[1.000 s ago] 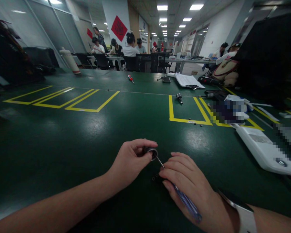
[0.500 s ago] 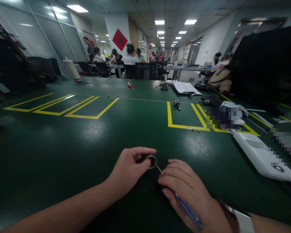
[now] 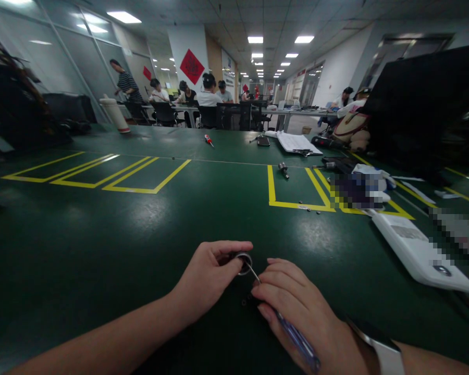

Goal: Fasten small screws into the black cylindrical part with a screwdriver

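Observation:
My left hand [image 3: 209, 276] is closed around a small round metal ring-shaped part [image 3: 247, 256], its open end turned toward my right hand. In my right hand [image 3: 293, 297] lies a screwdriver [image 3: 297, 336] with a clear bluish handle. Its thin shaft runs from my fingertips into the opening of the metal part; the tip is hidden inside. On the green table [image 3: 101, 265] below, between the two hands, sit a few tiny dark pieces [image 3: 244, 302], partly covered by my right fingers.
Beyond the hands, a metal part [image 3: 283, 170] lies within yellow tape, near several tiny rings [image 3: 308, 210]. A red screwdriver [image 3: 208, 140] and a clipboard with papers [image 3: 299, 142] are farther back. At right lies a white device [image 3: 418, 250]; a white cup [image 3: 115, 114] stands far left.
The view has shifted slightly. Both hands keep their grip, and the screwdriver stays inserted in the metal part. In the background, a person in a striped top has moved left.

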Tool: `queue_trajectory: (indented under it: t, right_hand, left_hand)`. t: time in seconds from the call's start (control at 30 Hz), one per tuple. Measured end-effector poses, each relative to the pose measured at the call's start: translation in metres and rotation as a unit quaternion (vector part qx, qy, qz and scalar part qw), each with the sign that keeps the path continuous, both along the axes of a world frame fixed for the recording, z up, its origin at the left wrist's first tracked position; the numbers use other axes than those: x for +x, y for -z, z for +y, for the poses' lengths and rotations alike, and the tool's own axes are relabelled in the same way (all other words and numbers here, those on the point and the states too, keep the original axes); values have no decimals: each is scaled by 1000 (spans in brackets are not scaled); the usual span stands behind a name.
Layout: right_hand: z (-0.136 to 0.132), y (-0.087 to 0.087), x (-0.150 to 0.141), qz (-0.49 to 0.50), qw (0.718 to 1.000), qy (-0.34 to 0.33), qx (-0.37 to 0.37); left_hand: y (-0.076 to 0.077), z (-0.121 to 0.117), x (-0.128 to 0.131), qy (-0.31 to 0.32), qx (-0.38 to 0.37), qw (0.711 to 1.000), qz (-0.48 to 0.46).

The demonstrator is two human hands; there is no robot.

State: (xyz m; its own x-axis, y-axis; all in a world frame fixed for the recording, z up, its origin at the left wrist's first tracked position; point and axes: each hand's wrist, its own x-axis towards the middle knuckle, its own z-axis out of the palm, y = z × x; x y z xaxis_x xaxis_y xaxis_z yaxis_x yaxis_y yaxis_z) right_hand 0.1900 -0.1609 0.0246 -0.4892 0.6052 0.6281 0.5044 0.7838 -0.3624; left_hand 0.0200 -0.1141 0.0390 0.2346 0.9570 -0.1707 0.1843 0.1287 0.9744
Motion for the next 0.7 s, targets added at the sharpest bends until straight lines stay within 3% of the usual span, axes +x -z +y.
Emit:
queue_trajectory:
  t: [0.5,0.6,0.7]
  right_hand:
    - [0,2,-2,5,1000,9,-12]
    - [0,4,1,57,998,-4,-21]
    - [5,7,6,152,982,-19,-107]
  left_hand:
    - [5,2,0,3,48,999,5]
    - [5,4,-2,-2,44,999,2]
    - [4,9,-4,-32,18,999,-17]
